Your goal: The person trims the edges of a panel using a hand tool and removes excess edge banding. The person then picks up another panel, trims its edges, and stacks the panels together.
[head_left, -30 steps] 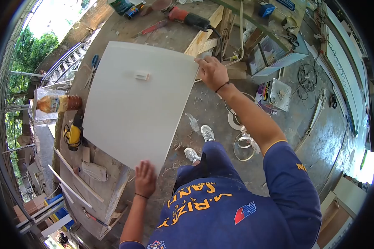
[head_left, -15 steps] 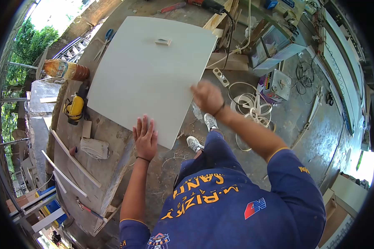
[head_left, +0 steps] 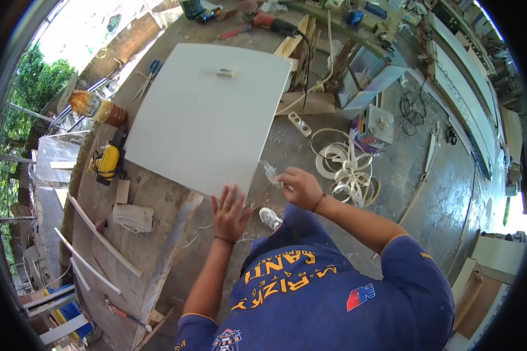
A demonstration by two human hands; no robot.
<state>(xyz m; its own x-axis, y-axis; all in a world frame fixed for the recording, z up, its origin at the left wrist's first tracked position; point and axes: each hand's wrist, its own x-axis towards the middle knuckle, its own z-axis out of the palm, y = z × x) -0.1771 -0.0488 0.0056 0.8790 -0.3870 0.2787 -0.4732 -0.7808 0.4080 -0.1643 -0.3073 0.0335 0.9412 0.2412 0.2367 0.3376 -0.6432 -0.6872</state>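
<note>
A broad white panel lies flat on the worktable, a small pale block resting near its far end. My left hand is at the panel's near corner with its fingers spread; whether the fingertips touch the surface I cannot tell. To the right of the panel, off its edge, my right hand is closed with thumb and fingers curled together. Whatever may be between those fingers is too small to make out.
Left of the panel are a yellow-and-black power tool, a bottle of brown liquid and scissors. A red angle grinder lies behind. Coiled pale strips, a power strip and a box are on the floor.
My left hand has lifted from lying flat on the panel and shifted right. My right hand has moved from the panel's right edge back toward my body. The view has shifted.
</note>
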